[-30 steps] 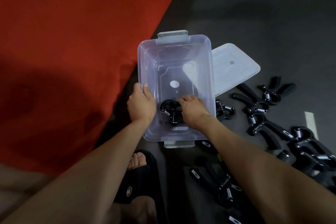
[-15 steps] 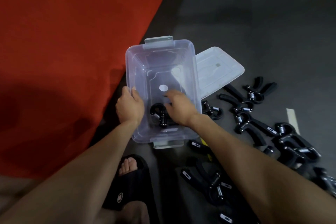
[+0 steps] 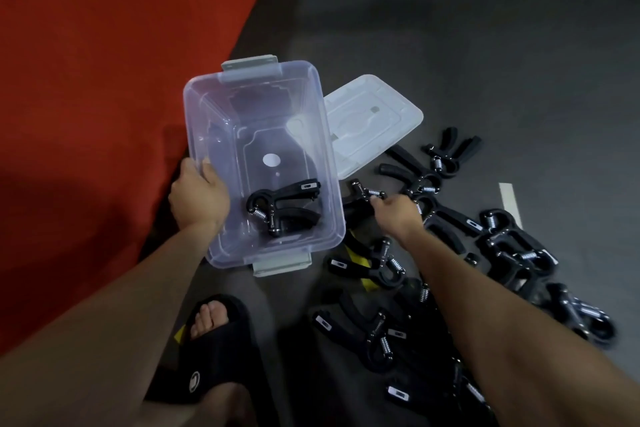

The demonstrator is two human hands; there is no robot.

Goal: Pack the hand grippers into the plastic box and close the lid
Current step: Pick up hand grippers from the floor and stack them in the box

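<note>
Left hand (image 3: 199, 196) grips the left rim of the plastic box (image 3: 304, 80); right hand (image 3: 394, 210) closes on a hand gripper (image 3: 365, 191) on the floor just right of the box. One packed gripper (image 3: 282, 205) lies at the box's near end, the lid (image 3: 370, 121) lies off at far right, many remain. Step: early packing; next, lift it over the rim.

Count, as seen from above: one clear plastic box (image 3: 207, 135), with two grey latches (image 3: 250, 68). One loose lid (image 3: 372, 121) on the floor. One hand gripper in the box (image 3: 282, 206). Grippers on the floor (image 3: 446, 156): at least ten, overlapping, exact number unclear. Two hands, one sandalled foot (image 3: 211, 340).
</note>
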